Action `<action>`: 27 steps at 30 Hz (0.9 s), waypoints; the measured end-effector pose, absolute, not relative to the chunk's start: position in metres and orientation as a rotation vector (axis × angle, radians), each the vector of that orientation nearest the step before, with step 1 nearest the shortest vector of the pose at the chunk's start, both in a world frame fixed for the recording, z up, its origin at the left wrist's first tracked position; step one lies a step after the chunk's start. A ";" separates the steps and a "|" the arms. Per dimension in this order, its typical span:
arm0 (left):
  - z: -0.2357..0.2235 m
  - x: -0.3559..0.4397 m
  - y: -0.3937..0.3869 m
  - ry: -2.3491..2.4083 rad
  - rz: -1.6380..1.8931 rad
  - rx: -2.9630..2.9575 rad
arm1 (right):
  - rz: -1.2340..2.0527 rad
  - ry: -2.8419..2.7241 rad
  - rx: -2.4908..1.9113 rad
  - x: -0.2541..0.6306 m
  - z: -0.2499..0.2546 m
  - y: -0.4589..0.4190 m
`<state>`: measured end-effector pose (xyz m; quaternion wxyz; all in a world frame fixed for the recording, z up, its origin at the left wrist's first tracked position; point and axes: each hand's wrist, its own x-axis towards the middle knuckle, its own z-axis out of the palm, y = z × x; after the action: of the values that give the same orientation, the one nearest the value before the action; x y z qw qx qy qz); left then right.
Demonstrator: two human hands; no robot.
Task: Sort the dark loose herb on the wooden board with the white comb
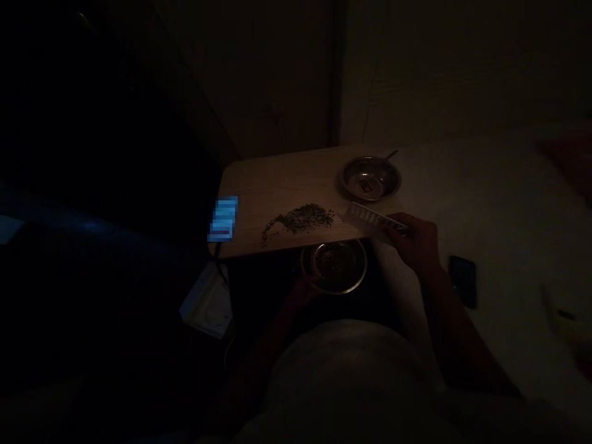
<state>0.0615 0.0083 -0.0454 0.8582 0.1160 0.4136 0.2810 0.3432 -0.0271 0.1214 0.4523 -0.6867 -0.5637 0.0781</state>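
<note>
In dim light, a scatter of small dark bits (305, 217), perhaps seeds or grains, lies across a wooden tabletop (272, 182). My right hand (414, 242) grips a flat, pale slotted tool (363, 214) at the table's right side, its far end just right of the scatter. My left hand (308, 288) holds a round metal bowl (340, 288) by its left rim, just below the table's near edge. Dark contents show in the bowl, too dim to name. Behind the tool stands a second metal bowl (370, 161), with a handle sticking out over its far rim.
A lit, blurred screen (223, 219) sits at the table's left edge, with a dark cable below it. A dark phone-like object (462, 280) lies on the pale surface to the right. Beneath the table's left side is a pale box-like thing (208, 302).
</note>
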 end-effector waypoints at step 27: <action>-0.055 0.062 0.005 0.715 0.547 0.416 | 0.261 -1.645 -1.447 0.362 0.121 0.040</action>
<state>0.0615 0.0055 -0.0554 0.8796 0.1996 0.3429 0.2622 0.3622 0.0404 0.1208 0.4510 -0.5854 -0.6654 0.1055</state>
